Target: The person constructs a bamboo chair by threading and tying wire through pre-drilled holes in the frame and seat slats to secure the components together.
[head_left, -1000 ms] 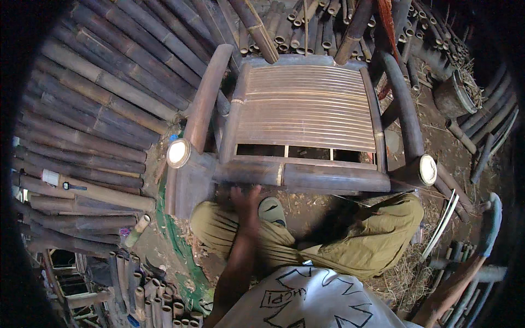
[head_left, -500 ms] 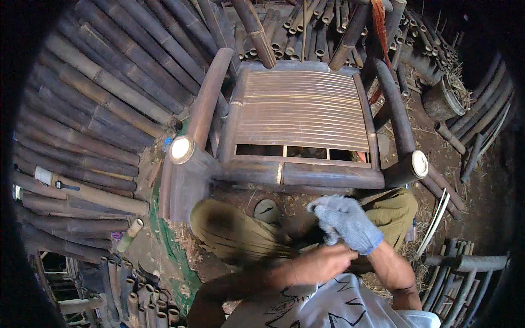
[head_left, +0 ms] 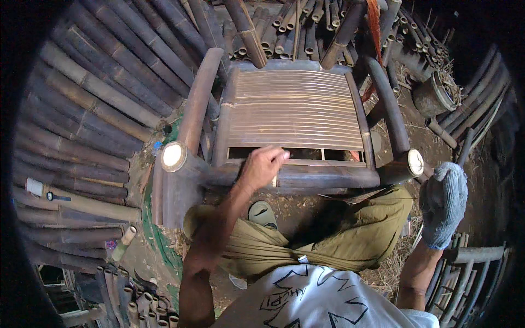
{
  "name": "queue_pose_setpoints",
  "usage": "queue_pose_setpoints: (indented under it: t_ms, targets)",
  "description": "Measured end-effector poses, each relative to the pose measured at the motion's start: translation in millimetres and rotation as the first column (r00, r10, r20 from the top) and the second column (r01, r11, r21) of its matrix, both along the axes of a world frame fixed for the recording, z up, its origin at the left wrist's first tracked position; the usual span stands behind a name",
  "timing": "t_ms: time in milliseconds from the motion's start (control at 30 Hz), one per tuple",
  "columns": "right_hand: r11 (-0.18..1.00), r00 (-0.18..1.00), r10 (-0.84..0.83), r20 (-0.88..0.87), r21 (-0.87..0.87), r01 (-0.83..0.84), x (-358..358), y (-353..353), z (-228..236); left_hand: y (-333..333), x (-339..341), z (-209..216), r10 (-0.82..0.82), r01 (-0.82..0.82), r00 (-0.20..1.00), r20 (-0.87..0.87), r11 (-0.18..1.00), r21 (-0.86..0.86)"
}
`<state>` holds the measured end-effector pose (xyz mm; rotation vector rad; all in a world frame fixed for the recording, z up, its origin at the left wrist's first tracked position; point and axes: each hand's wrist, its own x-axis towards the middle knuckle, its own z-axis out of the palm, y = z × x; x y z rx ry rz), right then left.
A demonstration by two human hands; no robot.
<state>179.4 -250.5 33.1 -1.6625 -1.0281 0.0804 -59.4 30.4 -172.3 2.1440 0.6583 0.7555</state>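
Note:
My bare left hand (head_left: 264, 167) is curled with the thumb side uppermost over the bamboo chair's front rail (head_left: 328, 177). Its fingers are mostly hidden, and so is whatever they may grip. The slatted seat (head_left: 295, 112) has thin bamboo strips, with a dark gap between the last strip and the front rail. My right hand (head_left: 444, 205) wears a grey knit glove and is out beside the right front post (head_left: 415, 162). Its fingers look stretched out and together, slightly bent at the tips; nothing shows in them.
Dark bamboo poles (head_left: 93, 104) lie stacked along the left, with a wristwatch (head_left: 57, 197) and a white roll (head_left: 34, 187) on them. Cut bamboo tubes (head_left: 287, 41) are piled behind the chair. A bucket of shavings (head_left: 435, 95) stands far right; a bamboo rack (head_left: 476, 254) is near right.
My hands were together over my lap, the left at the glove's cuff. They have parted: the left went forward to the front rail, the gloved right swung out to the right.

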Motion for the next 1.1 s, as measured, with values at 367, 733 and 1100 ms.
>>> queue_pose_setpoints:
  t_ms: [367, 733, 1100]
  targets:
    - [0.963, 0.826, -0.268, 0.496, 0.161, 0.216, 49.6, -32.2, 14.1, -43.4, 18.3, 60.1, -0.106, 0.059, 0.977, 0.182, 0.967, 0.248]
    - [0.743, 0.773, 0.613, 0.161, -0.451, -0.495, -60.9, 106.0, -12.3, -51.5, 4.3, 113.7, -0.399, 0.457, 0.888, -0.227, 0.816, 0.353]
    - [0.916, 0.962, 0.057, 0.268, -0.397, 0.057, 6.9, 140.7, -113.5, 67.1, -49.2, -15.4, 0.125, -0.041, 0.901, -0.415, 0.978, 0.206]
